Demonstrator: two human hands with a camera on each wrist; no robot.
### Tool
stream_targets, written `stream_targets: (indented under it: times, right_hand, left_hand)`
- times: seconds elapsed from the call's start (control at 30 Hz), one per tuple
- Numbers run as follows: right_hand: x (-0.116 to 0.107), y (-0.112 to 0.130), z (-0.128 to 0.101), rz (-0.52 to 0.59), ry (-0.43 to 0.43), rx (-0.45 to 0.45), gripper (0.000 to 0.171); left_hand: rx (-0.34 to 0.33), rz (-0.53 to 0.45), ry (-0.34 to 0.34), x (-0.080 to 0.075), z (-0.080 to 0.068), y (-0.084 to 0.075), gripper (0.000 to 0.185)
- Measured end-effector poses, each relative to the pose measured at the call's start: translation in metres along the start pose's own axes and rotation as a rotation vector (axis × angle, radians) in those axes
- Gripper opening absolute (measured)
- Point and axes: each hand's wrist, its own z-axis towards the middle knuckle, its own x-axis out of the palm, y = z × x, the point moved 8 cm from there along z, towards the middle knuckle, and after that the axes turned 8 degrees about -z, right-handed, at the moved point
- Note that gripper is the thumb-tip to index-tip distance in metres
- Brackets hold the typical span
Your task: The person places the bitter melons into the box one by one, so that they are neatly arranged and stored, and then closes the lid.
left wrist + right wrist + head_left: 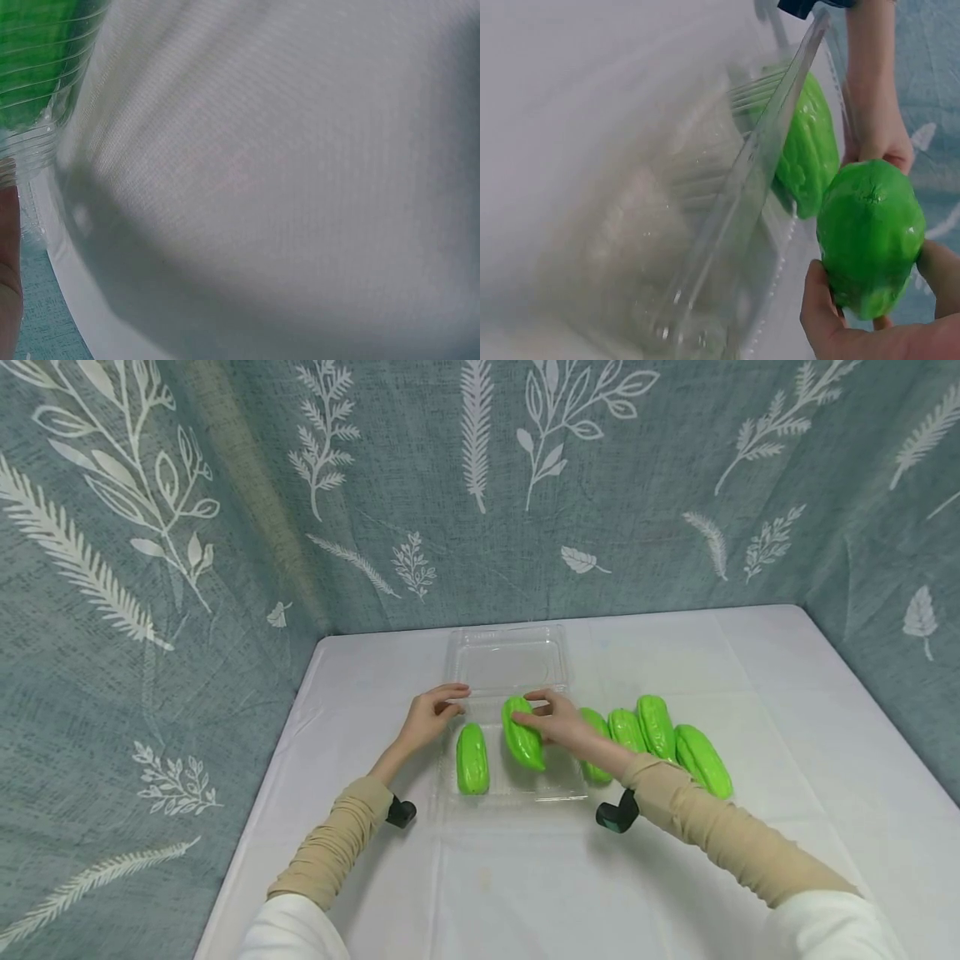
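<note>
My right hand (558,720) grips a glossy, bright green elongated vegetable (521,737), fingers and thumb on opposite sides of it. It is held tilted over the clear plastic container (562,787); its rounded end faces the right wrist view. A second green vegetable, ridged and lumpy (472,760), lies in the left part of the container. At the container's upper left edge is my left hand (429,718), its fingers extended and thumb apart from them, holding nothing that shows. The left wrist view catches only a finger (9,255) by the ribbed container wall.
The container's clear lid (510,660) lies folded back behind it. Several more green vegetables (656,727) lie to the right, partly behind my right forearm. A white cloth covers the table (525,885); a patterned blue-grey curtain (450,560) stands behind and at both sides.
</note>
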Motion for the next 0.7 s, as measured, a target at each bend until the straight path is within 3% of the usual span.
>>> stream_targets:
  times: [0.2,0.3,0.47,0.53,0.7]
  right_hand:
    - [0.013,-0.004,0.005,-0.011,0.014,0.014,0.057]
    - [0.017,-0.006,0.006,-0.017,0.008,0.023,0.057]
    - [0.022,-0.008,0.006,-0.023,-0.017,0.041,0.058]
    - [0.024,-0.009,0.007,-0.016,-0.033,0.044,0.057]
    - [0.031,-0.015,0.009,0.009,-0.058,0.059,0.055]
  left_hand:
    - [-0.006,-0.007,0.0,0.0,0.0,0.001,0.026]
    - [-0.014,-0.005,-0.007,-0.001,0.002,0.012,0.027]
    - [-0.024,-0.005,-0.005,-0.001,0.001,0.009,0.027]
    - [-0.038,-0.011,0.004,0.0,0.0,0.0,0.027]
    - [-0.043,-0.019,0.007,0.001,0.0,0.0,0.027]
